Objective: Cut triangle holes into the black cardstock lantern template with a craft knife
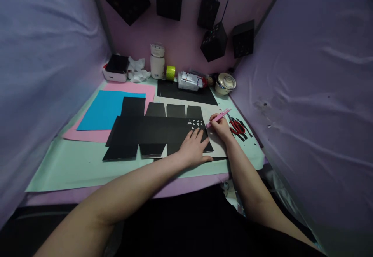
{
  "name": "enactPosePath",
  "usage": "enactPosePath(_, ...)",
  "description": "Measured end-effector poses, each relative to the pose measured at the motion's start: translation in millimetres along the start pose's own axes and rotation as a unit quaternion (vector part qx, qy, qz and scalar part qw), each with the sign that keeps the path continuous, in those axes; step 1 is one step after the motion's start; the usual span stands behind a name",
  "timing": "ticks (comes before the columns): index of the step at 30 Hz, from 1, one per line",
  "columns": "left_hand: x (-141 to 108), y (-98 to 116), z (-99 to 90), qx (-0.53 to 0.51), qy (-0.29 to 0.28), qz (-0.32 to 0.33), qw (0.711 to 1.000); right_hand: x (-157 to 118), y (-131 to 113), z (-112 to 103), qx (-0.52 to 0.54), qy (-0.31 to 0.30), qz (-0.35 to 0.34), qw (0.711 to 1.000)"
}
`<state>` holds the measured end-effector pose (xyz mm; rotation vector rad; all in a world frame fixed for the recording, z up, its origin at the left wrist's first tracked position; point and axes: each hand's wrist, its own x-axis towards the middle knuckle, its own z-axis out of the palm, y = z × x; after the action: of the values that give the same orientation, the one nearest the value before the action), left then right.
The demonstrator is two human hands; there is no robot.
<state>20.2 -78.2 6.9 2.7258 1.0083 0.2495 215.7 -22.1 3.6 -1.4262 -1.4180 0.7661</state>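
A black cardstock box net [151, 128] with flaps lies flat across the table. Small cut-out shapes [196, 123] pierce its right panel, where a pale sheet [218, 148] shows from underneath. My left hand [194, 148] rests on that panel, palm down with fingers spread, just below the cut-outs. In my right hand [220, 126] is a slim pink craft knife [220, 117], gripped like a pen. Its tip points down at the net's right edge; the blade is too small to make out. Red-handled scissors [236, 126] lie to the right of my right hand.
Blue [101, 111] and pink sheets [84, 134] lie at left. Along the back stand a white device [116, 70], crumpled tissue [139, 72], a white bottle [157, 62], yellow tape [170, 72] and a lidded bowl [225, 83]. Black boxes [214, 41] hang above. Fabric encloses both sides.
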Motion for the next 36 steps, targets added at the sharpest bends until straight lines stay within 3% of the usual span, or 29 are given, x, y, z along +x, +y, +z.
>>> enactPosePath(5, 0.0, 0.0, 0.3, 0.004, 0.002, 0.002, 1.000, -3.7, 0.0, -0.6, -0.007, -0.041, -0.007, 0.999)
enactPosePath(36, 0.4, 0.2, 1.9, 0.013, 0.005, 0.002, 1.000, -0.4, 6.2, -0.3, -0.029, -0.048, -0.016, 0.998)
